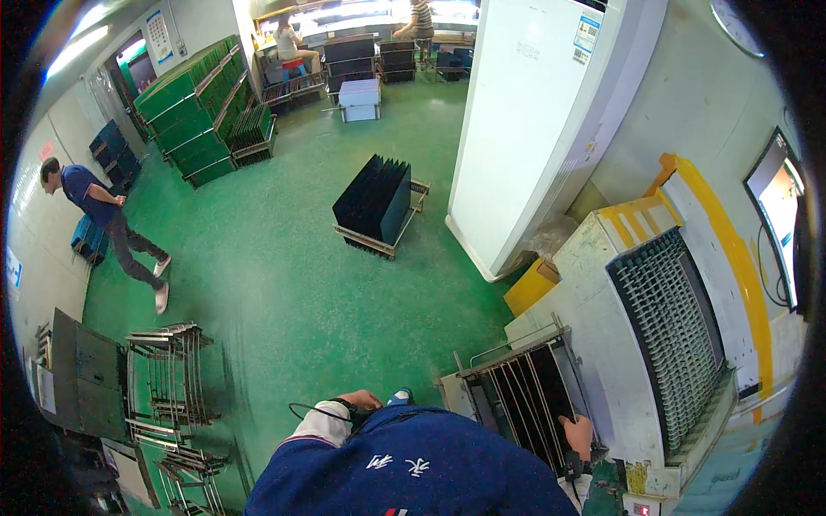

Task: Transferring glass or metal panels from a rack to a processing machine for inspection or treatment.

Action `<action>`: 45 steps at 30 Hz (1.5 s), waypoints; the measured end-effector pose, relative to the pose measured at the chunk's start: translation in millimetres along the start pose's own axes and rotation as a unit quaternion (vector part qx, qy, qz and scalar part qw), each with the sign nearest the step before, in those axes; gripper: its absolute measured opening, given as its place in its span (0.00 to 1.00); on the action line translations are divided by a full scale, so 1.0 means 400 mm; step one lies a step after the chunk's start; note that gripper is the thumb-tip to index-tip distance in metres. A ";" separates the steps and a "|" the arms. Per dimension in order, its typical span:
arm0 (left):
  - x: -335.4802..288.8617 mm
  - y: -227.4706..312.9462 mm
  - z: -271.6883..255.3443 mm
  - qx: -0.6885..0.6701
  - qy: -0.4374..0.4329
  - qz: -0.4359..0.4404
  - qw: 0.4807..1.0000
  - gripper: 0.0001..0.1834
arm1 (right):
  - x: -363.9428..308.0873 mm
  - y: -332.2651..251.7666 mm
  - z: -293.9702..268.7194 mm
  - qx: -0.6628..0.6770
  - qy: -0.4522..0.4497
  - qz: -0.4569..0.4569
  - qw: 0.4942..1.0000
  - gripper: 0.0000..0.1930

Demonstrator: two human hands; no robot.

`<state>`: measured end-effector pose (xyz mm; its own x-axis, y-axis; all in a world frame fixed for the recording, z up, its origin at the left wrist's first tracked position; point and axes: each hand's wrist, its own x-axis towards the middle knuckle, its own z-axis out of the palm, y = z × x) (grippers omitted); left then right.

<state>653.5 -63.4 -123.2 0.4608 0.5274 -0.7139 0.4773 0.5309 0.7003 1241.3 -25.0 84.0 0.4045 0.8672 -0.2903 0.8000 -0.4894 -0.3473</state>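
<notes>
Right hand at the metal rack, seen from my remote head view.
The right hand (578, 436) meets the metal rack (509, 353) at its right edge, toward the near corner, fingers bent over the dark panels (551, 383); I cannot tell whether they grasp one or merely rest there. The left hand (363, 400) lies well apart, beyond the rack's left edge, loosely curled; I cannot tell whether it holds anything. I judge the governing relation to be this: the panels' long axis runs from the rack's far edge toward its near edge, and the right hand is nearer. From its grip, most of the rack lies leftward and ahead.
</notes>
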 end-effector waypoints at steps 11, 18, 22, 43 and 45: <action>-0.011 0.013 0.011 -0.002 0.028 -0.042 0.999 0.21 | 0.005 0.006 0.013 0.004 0.046 -0.030 0.998 0.19; -0.010 0.029 0.009 0.002 0.026 -0.058 0.998 0.21 | 0.006 0.015 0.015 0.002 0.053 -0.036 0.998 0.19; -0.001 0.016 0.009 0.004 0.033 -0.065 0.997 0.22 | -0.006 -0.011 0.000 0.000 0.039 -0.037 0.999 0.19; -0.015 0.023 0.015 -0.008 0.033 -0.053 0.998 0.22 | -0.010 -0.019 -0.002 0.002 0.035 -0.025 0.999 0.19; 0.004 -0.002 0.010 0.011 0.031 -0.045 0.998 0.22 | -0.030 -0.055 -0.022 0.017 0.024 -0.019 0.999 0.19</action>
<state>656.9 -65.4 -125.0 0.3684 0.5182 -0.7718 0.5313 0.5639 0.6322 1222.8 -23.7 102.7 0.3958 0.8882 -0.2332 0.8002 -0.4582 -0.3870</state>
